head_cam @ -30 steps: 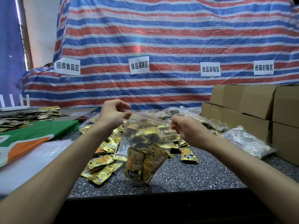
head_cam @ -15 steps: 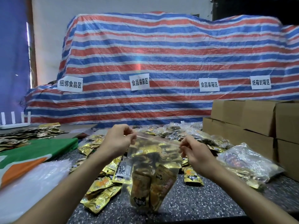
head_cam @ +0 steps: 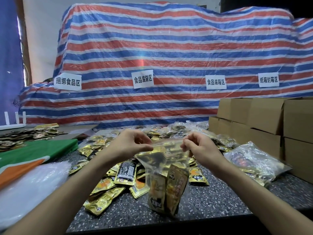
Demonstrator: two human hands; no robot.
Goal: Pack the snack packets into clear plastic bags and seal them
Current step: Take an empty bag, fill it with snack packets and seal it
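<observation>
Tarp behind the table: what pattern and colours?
The tarp has red, blue and white horizontal stripes; head view.

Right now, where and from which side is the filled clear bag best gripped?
Grip the zip strip on top, a pinch at each end, from above: the clear bag is upright, snack packets sunk low, leaving the top flat. The left hand and right hand pinch there.

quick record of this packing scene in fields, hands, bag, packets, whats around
left hand: pinches the clear bag top edge, left end
right hand: pinches the same edge, right end
clear bag: held upright, gold packets inside
seal: cannot tell if closed
loose packets: piled on the speckled table behind the bag
filled bag: lying at right, beside cardboard boxes
</observation>
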